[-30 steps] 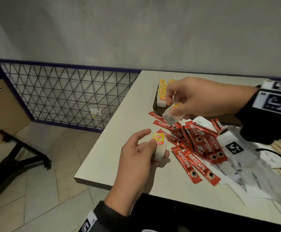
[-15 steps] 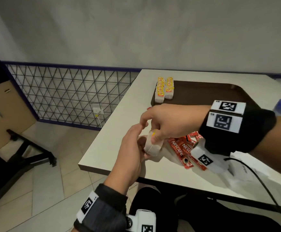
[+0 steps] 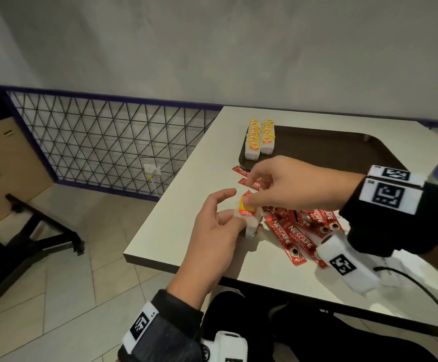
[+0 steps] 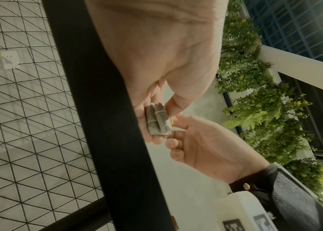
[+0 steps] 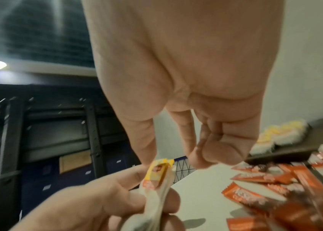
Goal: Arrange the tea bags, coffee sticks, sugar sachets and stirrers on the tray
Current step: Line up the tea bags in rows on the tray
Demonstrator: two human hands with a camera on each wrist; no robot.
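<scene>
Two small white paper tea bags (image 3: 249, 223), topped by a yellow-and-red tag (image 3: 246, 207), sit stacked over the table's near left edge, pinched between the thumb and fingers of the left hand (image 3: 212, 231). From the right, the right hand (image 3: 288, 184) nips that tag with its fingertips. Squaring the pair before carrying them looks wise, so they join the white tea-bag rows (image 3: 259, 139) at the far left end of the dark brown plastic tray (image 3: 343, 145) neatly. Red coffee sticks (image 3: 296, 233) lie scattered to the right on the white table (image 3: 186, 210).
</scene>
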